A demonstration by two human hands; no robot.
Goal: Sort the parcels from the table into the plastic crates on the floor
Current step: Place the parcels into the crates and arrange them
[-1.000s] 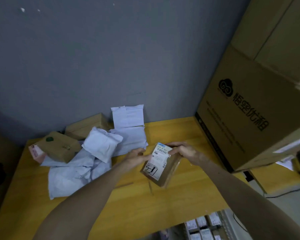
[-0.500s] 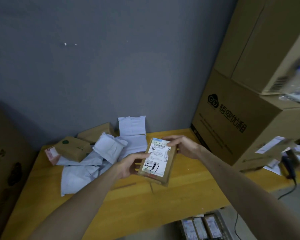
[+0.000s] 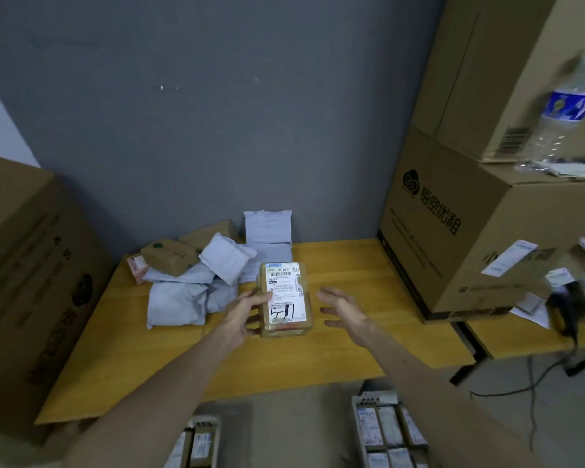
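Below the near edge of the yellow table (image 3: 335, 352), two plastic crates are sitting on the floor, a left crate (image 3: 203, 421) and a right crate (image 3: 375, 398), both holding rows of labelled packets.

Over the middle of the table, the left hand (image 3: 242, 314) is gripping a small brown parcel (image 3: 284, 298) by its left edge, with the thumb lying on the front and the fingers curling behind. The parcel is standing upright, its white label with a barcode and black handwriting facing the camera. Whether its lower end is touching the table cannot be told. The right hand (image 3: 343, 309) is hovering just right of the parcel, apart from it, fingers spread and holding nothing.

Toward the table's back left, white mailers (image 3: 183, 298) are lying in a heap with a small brown box (image 3: 169, 258) resting on them. At the table's right end a large printed carton (image 3: 470, 231) is standing, with a water bottle (image 3: 568, 106) on it.
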